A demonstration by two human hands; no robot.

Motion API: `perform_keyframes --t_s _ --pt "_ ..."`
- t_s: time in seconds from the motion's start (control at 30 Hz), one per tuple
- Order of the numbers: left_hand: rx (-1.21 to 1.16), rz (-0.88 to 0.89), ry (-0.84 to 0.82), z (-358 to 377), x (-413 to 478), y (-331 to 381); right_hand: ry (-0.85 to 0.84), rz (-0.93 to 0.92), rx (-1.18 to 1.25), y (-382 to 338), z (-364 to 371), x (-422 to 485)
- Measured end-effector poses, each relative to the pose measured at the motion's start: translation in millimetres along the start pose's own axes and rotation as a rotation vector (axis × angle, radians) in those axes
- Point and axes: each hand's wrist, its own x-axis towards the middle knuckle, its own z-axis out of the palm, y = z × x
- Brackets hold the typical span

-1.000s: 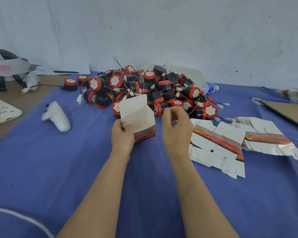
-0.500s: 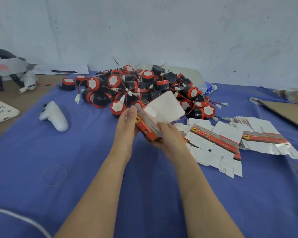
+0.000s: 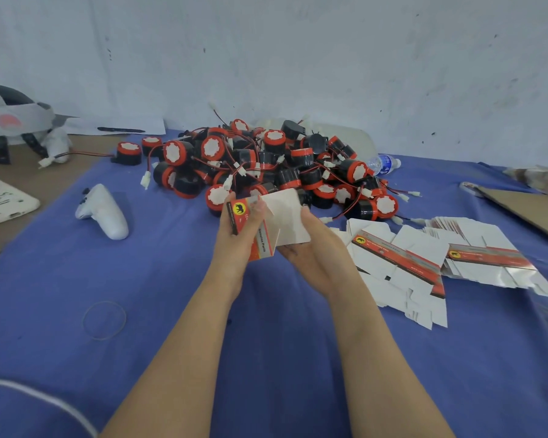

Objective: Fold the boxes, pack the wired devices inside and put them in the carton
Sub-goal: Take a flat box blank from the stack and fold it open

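Gripping box (image 3: 274, 221), left hand (image 3: 239, 237); right hand (image 3: 310, 248) cradling it (tilted).

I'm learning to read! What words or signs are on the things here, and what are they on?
"Genuine Parts": on the red side strip of the box.
Sign, no words: a yellow circle with a black animal, on that box and on the flat boxes.
Small print on the flat boxes' red strips: too blurred to read.
Label on the water bottle: too blurred to read.

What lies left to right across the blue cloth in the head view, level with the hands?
White controller → left hand → right hand, both holding one box → flat box blanks → cardboard sheet.
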Motion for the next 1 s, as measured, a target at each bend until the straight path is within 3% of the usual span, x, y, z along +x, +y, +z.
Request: perform_keyframes --t_s 0.07,0.2,0.23,0.33,0.4,0.63,0.7,0.77,0.87,0.93,1.0 --pt "0.017 0.023 -0.001 0.0 -1.9 -0.2 -0.098 -0.068 -0.176 2.7 0.8 -1.7" --pt "0.017 -0.011 -0.045 6.7 -6.1 4.4 0.225 -0.175 -0.526 9.4 -1.0 2.6" --pt "-0.027 -0.035 -0.067 6.0 -5.8 5.6 0.235 -0.190 -0.542 9.1 -3.9 3.2" --pt "-0.267 -0.142 -0.158 -2.3 -6.0 11.7 0.031 -0.167 -0.360 3.3 -8.4 -2.7" --pt "-0.402 -0.221 -0.211 -7.5 -5.8 13.4 -0.018 -0.155 -0.322 -0.8 -7.6 -5.7" --pt "-0.546 -0.282 -0.385 -2.3 -4.7 6.3 0.267 0.048 -0.284 9.6 8.3 4.1" --pt "-0.572 -0.310 -0.405 2.0 -6.0 5.4 0.220 0.172 -0.268 19.0 8.6 4.3" --pt "-0.561 -0.277 -0.385 3.2 -5.3 3.8 0.214 0.214 -0.200 21.9 9.4 6.0" --pt "-0.515 -0.137 -0.241 3.5 -2.6 3.8 0.385 0.112 0.001 14.2 13.1 7.8" --pt "-0.314 -0.018 -0.058 4.6 0.0 -0.2 0.398 0.043 0.022 10.2 12.4 7.3" --pt "-0.039 0.087 0.086 6.3 0.8 -4.9 0.314 -0.018 -0.133 12.0 15.0 5.1"
